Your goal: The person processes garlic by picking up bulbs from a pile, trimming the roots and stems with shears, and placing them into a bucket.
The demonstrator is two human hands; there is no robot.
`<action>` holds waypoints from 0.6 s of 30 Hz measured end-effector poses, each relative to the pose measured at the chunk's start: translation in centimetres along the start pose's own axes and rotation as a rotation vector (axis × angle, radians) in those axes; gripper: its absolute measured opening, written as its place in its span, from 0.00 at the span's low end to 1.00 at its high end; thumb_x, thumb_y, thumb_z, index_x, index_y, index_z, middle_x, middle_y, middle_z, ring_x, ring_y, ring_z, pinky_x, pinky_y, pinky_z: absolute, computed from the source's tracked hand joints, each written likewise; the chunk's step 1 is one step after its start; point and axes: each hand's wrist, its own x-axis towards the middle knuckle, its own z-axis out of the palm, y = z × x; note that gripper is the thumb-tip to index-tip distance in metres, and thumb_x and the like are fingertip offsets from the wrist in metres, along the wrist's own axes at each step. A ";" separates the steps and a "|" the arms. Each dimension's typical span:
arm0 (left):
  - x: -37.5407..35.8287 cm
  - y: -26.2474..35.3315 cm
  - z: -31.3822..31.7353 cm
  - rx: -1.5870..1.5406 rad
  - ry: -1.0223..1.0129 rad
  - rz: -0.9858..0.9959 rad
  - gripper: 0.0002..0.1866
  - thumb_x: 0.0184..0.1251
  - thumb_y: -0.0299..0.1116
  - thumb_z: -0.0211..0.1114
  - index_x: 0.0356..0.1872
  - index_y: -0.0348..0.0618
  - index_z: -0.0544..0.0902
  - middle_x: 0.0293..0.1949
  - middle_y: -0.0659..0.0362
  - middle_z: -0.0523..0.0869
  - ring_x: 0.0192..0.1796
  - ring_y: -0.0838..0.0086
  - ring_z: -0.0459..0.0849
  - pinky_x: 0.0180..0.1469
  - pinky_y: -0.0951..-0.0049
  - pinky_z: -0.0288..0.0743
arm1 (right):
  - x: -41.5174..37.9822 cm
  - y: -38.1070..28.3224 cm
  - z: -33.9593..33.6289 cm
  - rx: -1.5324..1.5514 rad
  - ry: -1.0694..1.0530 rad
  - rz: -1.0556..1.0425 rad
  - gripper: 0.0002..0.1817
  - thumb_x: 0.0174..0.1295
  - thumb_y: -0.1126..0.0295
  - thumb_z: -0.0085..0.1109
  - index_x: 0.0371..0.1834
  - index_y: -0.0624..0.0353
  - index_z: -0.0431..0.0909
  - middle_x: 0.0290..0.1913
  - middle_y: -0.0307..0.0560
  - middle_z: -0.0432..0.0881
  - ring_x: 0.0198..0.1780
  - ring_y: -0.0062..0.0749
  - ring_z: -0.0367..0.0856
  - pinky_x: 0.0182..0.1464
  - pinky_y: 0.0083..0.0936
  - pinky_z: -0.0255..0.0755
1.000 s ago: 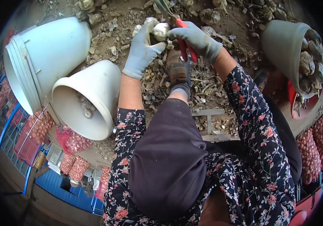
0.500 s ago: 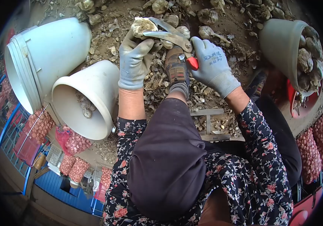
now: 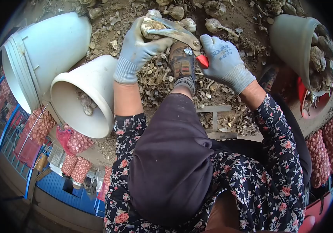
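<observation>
My left hand, in a grey-white work glove, grips a garlic bulb with its root side turned toward the blades. My right hand, gloved alike, is closed around the red handle of a pair of pruning shears. The parted blades lie against the bulb, one along its near side and the other across its far side. Below the shears, my shoe rests on the littered soil. Other garlic bulbs lie just beyond the blades.
At left, a white bucket lies on its side with several bulbs inside, beside a larger pale bucket. A tilted bucket full of garlic is at right. Filled red mesh sacks stand at both sides. Dry skins and stems cover the ground.
The left hand has rotated and shifted slightly left, its thumb now stretched along the near blade. The bulb sits deeper between the blades. The right hand has moved slightly right.
</observation>
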 end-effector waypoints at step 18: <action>-1.1 -0.8 4.0 0.378 0.581 0.334 0.32 0.41 0.30 0.78 0.50 0.40 0.72 0.41 0.56 0.81 0.42 0.74 0.81 0.48 0.75 0.76 | -1.0 -3.3 1.0 0.047 0.009 0.095 0.25 0.56 0.57 0.58 0.52 0.60 0.65 0.43 0.55 0.77 0.48 0.47 0.80 0.51 0.41 0.70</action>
